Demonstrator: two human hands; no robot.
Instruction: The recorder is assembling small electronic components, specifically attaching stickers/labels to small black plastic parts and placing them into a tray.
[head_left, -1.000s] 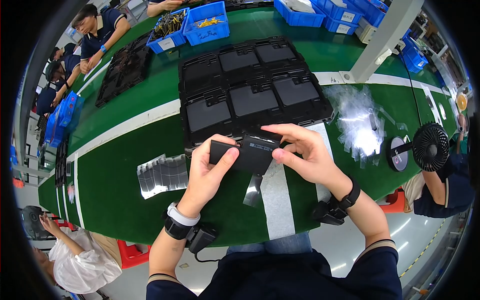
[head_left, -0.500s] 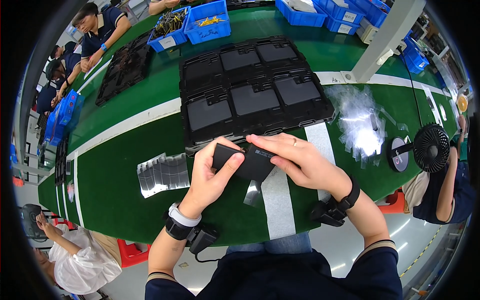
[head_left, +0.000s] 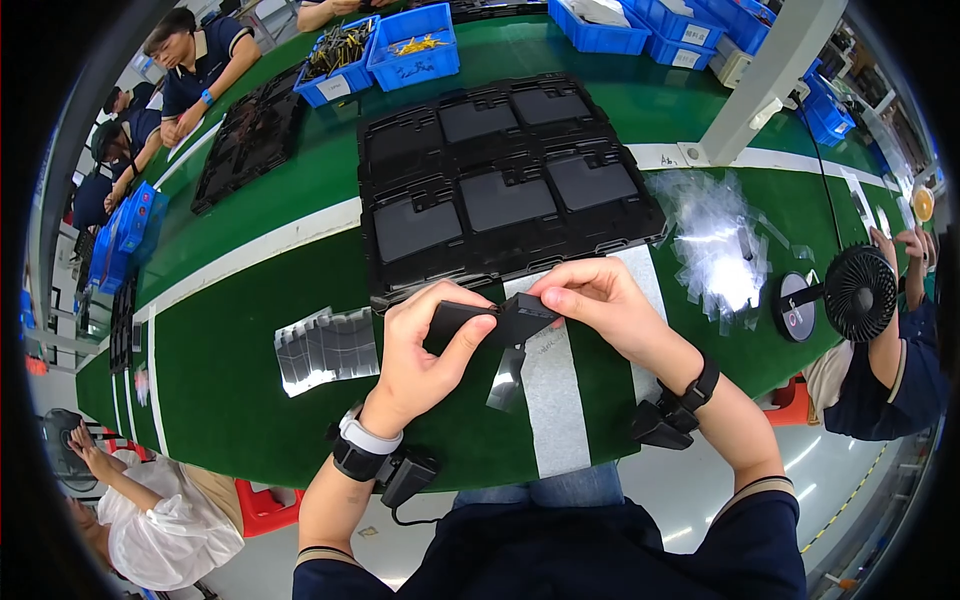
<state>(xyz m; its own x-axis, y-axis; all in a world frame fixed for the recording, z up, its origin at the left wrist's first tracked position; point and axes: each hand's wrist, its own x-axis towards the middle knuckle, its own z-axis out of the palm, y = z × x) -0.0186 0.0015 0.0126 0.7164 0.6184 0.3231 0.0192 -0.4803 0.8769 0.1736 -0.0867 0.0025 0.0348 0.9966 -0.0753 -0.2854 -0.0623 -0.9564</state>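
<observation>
Both my hands hold a flat black rectangular block (head_left: 520, 322) above the near side of the table. My left hand (head_left: 428, 335) pinches its left part between thumb and fingers. My right hand (head_left: 598, 302) grips the right end, thumb and fingertips close together. The block is tilted, so its narrow edge with small print shows. Beyond my hands lies a black moulded tray (head_left: 500, 248) with several dark grey flat pieces in its pockets. A clear film strip (head_left: 505, 380) shows just below the block. Left of my left hand lies a sheet of dark-and-clear film pieces (head_left: 326, 350).
A heap of clear film scraps (head_left: 715, 250) lies right of the tray, near a small black fan (head_left: 860, 292). A grey metal post (head_left: 765, 85) rises at the back right. Blue bins (head_left: 415, 60) stand along the far side. Other people sit left and right.
The block has tipped, so its broad face shows less and its edge more. My right hand's fingers have drawn in from lying along the top to pinching the right end.
</observation>
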